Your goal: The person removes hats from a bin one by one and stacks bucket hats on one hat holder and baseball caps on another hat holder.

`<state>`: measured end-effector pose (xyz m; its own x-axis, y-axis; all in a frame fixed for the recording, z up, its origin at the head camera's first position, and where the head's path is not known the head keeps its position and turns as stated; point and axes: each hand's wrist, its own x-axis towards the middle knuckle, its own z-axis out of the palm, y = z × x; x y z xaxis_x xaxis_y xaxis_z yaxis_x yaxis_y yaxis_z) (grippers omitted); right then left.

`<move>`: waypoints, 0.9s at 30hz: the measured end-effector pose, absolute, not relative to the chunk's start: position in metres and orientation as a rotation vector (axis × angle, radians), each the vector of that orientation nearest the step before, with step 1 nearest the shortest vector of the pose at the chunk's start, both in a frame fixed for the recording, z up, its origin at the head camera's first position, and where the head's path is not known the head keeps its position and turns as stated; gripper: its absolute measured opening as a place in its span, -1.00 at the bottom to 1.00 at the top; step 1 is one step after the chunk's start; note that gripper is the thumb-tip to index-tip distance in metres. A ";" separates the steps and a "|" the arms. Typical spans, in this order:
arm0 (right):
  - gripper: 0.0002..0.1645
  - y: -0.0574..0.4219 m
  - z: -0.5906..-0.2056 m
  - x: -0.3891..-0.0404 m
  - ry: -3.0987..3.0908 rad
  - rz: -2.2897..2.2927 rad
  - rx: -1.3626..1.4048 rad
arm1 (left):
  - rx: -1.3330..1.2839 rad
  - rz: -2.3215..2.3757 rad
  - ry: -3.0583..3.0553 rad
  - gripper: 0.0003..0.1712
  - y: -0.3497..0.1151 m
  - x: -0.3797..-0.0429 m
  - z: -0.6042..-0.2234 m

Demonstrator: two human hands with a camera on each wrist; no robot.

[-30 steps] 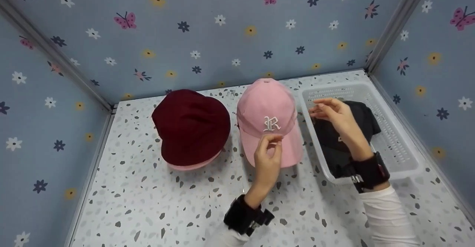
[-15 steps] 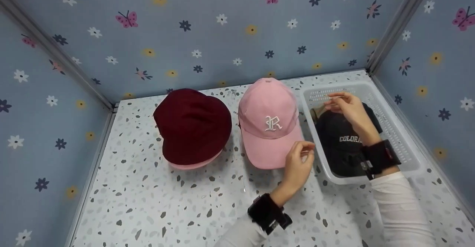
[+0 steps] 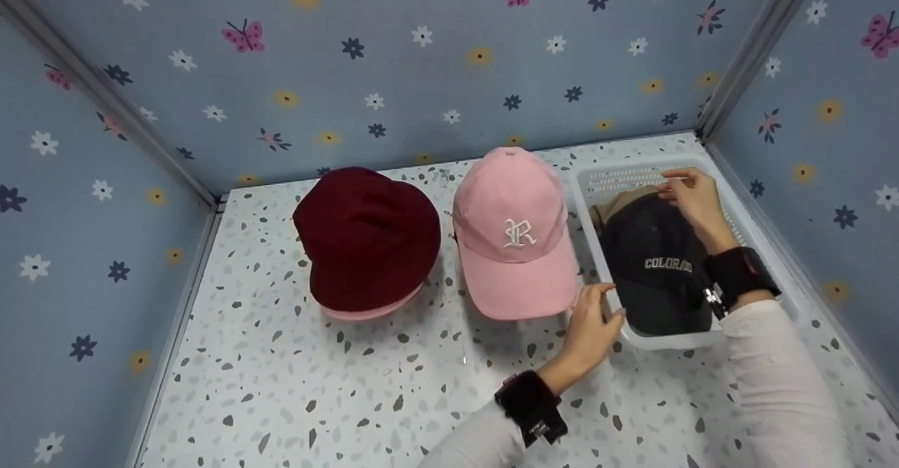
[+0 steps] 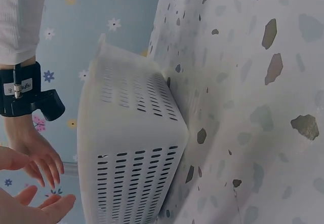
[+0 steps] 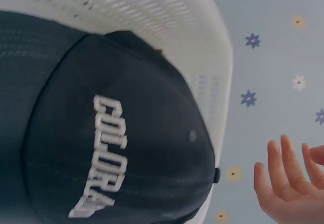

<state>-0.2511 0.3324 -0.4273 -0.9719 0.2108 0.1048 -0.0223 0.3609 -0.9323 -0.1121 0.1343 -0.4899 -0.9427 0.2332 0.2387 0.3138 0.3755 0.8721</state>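
Note:
My left hand [image 3: 591,327] is beside the near left corner of the white perforated basket [image 3: 674,342], fingertips right at its rim, thumb and fingers spread apart. My right hand [image 3: 697,204] hovers over the basket's far right part with loosely bent fingers and nothing in them. Beneath it in the basket lies a black baseball cap [image 3: 650,236] lettered COLORADO; the right wrist view shows its crown and lettering close up. Behind it peeks a beige cap [image 3: 627,199], mostly hidden. In the left wrist view the fingers of the left hand [image 4: 38,209] stand apart at the lower left.
Left of the basket stands a pink baseball cap [image 3: 516,194] with a white letter R, brim toward me. Further left, a dark red cap [image 3: 369,243] lies over a pink brim [image 3: 372,313]. Flowered panels [image 3: 421,74] enclose the speckled tabletop [image 3: 337,398] at the back and sides.
My left hand has moved right, from over the pink cap's brim to the basket's near left corner. My right hand has shifted right over the basket, uncovering more of the black cap.

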 end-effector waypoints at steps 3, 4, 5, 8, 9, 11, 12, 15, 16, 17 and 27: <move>-0.79 0.337 -0.425 -0.252 -2.463 1.551 -0.214 | -0.436 -1.707 -2.606 -0.51 0.138 -0.114 -0.494; -0.76 0.339 -0.425 -0.252 -2.489 1.500 -0.226 | -0.409 -1.734 -2.619 -0.48 0.139 -0.114 -0.495; -0.73 0.341 -0.425 -0.253 -2.511 1.455 -0.240 | -0.377 -1.763 -2.631 -0.45 0.140 -0.115 -0.496; -0.66 0.346 -0.428 -0.255 -2.585 1.322 -0.262 | -0.293 -1.870 -2.625 -0.38 0.143 -0.116 -0.501; -0.65 0.348 -0.429 -0.256 -2.608 1.279 -0.262 | -0.270 -1.915 -2.614 -0.36 0.144 -0.117 -0.502; -0.64 0.350 -0.432 -0.257 -2.640 1.222 -0.259 | -0.216 -2.007 -2.591 -0.33 0.146 -0.119 -0.505; -0.63 0.351 -0.433 -0.257 -2.654 1.199 -0.251 | -0.196 -2.050 -2.579 -0.33 0.147 -0.119 -0.506; -0.58 0.353 -0.438 -0.257 -2.689 1.179 -0.227 | -0.137 -2.169 -2.566 -0.32 0.147 -0.122 -0.510; -0.55 0.354 -0.440 -0.258 -2.700 1.182 -0.219 | -0.117 -2.200 -2.566 -0.32 0.148 -0.122 -0.512; -0.52 0.355 -0.442 -0.258 -2.711 1.188 -0.210 | -0.098 -2.230 -2.567 -0.32 0.148 -0.123 -0.513; -0.24 0.366 -0.457 -0.256 -2.850 1.236 -0.241 | -0.158 -2.372 -2.525 -0.66 0.150 -0.121 -0.519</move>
